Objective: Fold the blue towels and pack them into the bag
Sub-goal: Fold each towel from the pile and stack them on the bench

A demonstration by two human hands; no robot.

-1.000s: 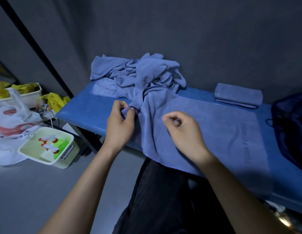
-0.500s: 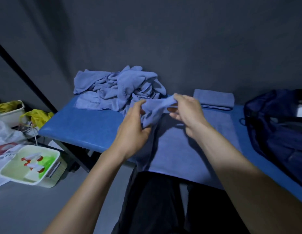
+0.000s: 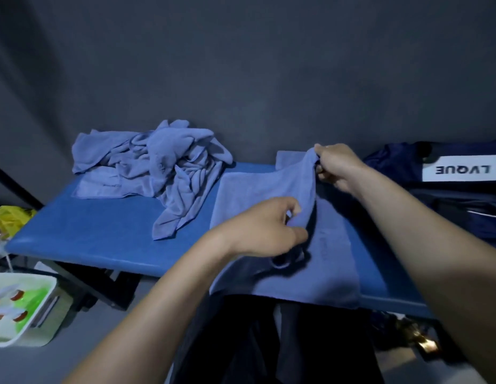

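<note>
A blue towel (image 3: 257, 195) lies spread on the blue padded bench (image 3: 102, 234), its near edge hanging over the front. My left hand (image 3: 269, 228) pinches the towel's folded edge near the middle. My right hand (image 3: 335, 164) grips the same edge farther back and holds it lifted. A heap of crumpled blue towels (image 3: 163, 162) sits at the back left. A folded towel (image 3: 289, 157) lies behind my right hand, mostly hidden. The dark navy bag (image 3: 449, 195) with a white LVQUE label sits at the right end.
A grey wall runs close behind the bench. On the floor at the left stand a pale green box (image 3: 22, 309) with small items and a yellow bag (image 3: 11, 217). My dark trousers (image 3: 269, 342) fill the space below the bench's front edge.
Both hands have carried the towel's left edge over to the right, doubling the towel over itself. My right hand moved back toward the wall; the view shifted right, showing more of the bag.
</note>
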